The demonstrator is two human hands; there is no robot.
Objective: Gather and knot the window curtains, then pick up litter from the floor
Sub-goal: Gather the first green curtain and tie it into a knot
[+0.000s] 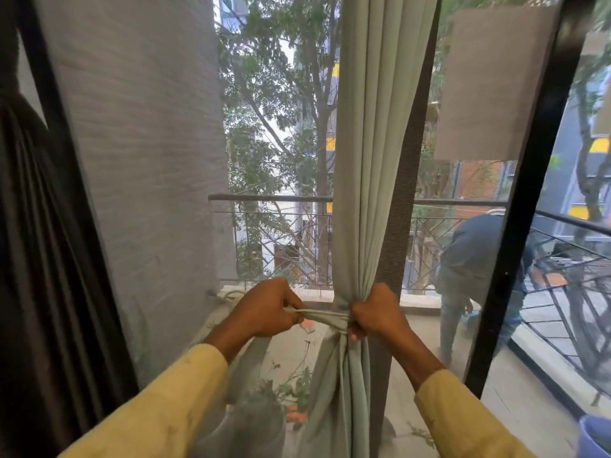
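Left hand (264,309) pinches curtain (367,160) strip; right hand (377,312) grips bunch.

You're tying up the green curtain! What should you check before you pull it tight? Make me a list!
1. Curtain gathered in one bunch: ok, the pale green curtain is squeezed together in the right hand.
2. Tail held: ok, the left hand pinches the curtain strip, which is stretched taut to the left.
3. Strip goes round the bunch: ok in front; behind, cannot tell.
4. Knot finished: not ok, no tied knot shows.
5. Nothing else caught in the bunch: cannot tell, its far side is hidden.
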